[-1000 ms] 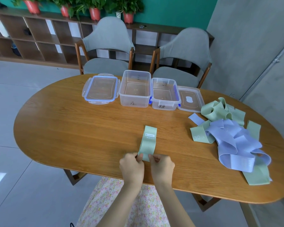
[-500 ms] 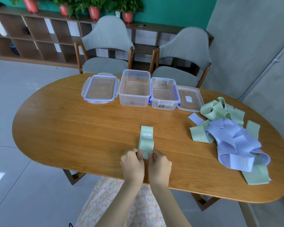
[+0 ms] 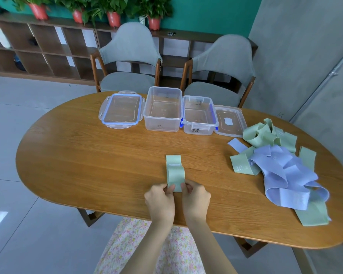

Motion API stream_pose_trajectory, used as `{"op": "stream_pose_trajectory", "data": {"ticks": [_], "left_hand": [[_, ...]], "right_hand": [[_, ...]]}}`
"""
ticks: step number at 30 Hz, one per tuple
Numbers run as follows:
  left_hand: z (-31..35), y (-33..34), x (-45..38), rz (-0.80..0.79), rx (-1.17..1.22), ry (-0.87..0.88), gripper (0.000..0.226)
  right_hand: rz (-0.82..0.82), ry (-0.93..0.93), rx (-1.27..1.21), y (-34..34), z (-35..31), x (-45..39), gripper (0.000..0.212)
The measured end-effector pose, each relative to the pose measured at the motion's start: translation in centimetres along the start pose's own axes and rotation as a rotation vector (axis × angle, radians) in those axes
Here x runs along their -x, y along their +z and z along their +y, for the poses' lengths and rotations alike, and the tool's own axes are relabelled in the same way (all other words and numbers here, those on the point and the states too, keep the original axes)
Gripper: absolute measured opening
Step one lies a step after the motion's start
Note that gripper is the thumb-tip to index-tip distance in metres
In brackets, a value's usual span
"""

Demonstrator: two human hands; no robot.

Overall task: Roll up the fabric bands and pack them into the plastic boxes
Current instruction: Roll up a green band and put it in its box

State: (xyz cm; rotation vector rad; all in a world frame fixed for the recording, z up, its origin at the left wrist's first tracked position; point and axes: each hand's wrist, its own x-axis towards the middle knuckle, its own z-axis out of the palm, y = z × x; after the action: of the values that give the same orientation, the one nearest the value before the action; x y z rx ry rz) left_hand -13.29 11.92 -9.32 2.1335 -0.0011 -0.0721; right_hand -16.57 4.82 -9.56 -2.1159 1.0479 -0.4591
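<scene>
Left hand (image 3: 160, 200): fingers curled, pinching the near end of the green band (image 3: 174, 172) from its left edge. Right hand (image 3: 196, 199): fingers curled, pinching the same near end from its right edge. The two hands sit side by side, close together, at the near edge of the table (image 3: 87, 159).

Green band: one flat strip lying on the table, running away from the hands; small white label near its far end; near end gathered between the fingers.

Pile of bands (image 3: 281, 171): loose green and lavender strips tangled on the right part of the table, well apart from the hands; one green strip printed "30 LB".

Larger clear box (image 3: 162, 109): open, at the far side of the table, handwritten mark on its front wall. Smaller clear box (image 3: 199, 117): open, blue clips, just right of the larger box, touching or nearly so; handwritten mark on its front.

Blue-rimmed lid (image 3: 120, 111): flat on the table, just left of the larger box. Plain clear lid (image 3: 230, 121): flat, just right of the smaller box.

Two grey chairs (image 3: 131, 56) stand behind the table; a shelf unit (image 3: 38, 48) with potted plants (image 3: 113, 14) lines the back wall.
</scene>
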Motion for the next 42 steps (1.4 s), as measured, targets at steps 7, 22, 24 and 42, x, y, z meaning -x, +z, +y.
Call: {"op": "stream_pose_trajectory", "data": {"ticks": [7, 22, 24, 42], "left_hand": [[0.1, 0.1, -1.0, -0.054, -0.054, -0.030, 0.052], [0.2, 0.3, -1.8, -0.062, -0.026, 0.037, 0.021], [0.2, 0.5, -2.4, -0.084, -0.023, 0.010, 0.032], [1.3, 0.8, -2.0, -0.033, 0.016, -0.060, 0.023]], "right_hand": [[-0.101, 0.022, 0.011, 0.0, -0.2, -1.0, 0.035], [-0.130, 0.114, -0.063, -0.5, -0.1, -0.6, 0.049], [-0.105, 0.112, -0.075, -0.2, -0.1, -1.0, 0.042], [0.025, 0.038, 0.000, 0.9, -0.4, -1.4, 0.020]]}}
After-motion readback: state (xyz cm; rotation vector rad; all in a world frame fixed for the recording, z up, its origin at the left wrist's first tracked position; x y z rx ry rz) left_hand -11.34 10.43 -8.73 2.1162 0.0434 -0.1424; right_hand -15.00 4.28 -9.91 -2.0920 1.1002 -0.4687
